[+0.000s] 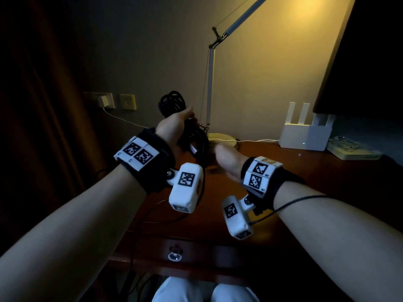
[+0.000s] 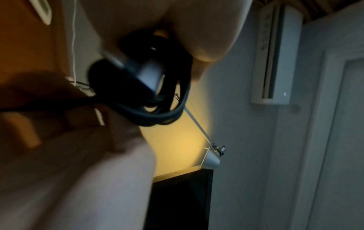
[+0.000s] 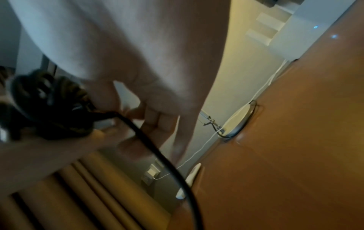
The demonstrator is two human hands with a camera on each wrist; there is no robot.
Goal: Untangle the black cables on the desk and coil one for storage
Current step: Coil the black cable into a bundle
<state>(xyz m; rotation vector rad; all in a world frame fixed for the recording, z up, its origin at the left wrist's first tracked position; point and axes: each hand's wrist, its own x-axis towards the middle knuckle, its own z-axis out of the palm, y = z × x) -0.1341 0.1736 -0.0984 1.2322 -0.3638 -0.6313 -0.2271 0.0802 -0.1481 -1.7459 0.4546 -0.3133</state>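
Left hand raised above the wooden desk, fingers wrapped round a coiled black cable, loops sticking out at 12 o'clock and hanging at 6 o'clock of the fist. Right hand just beside at 4 o'clock, fingers at the cable's loose strand; pinching or merely touching, cannot tell. Desk lamp behind; white router at 3 o'clock.
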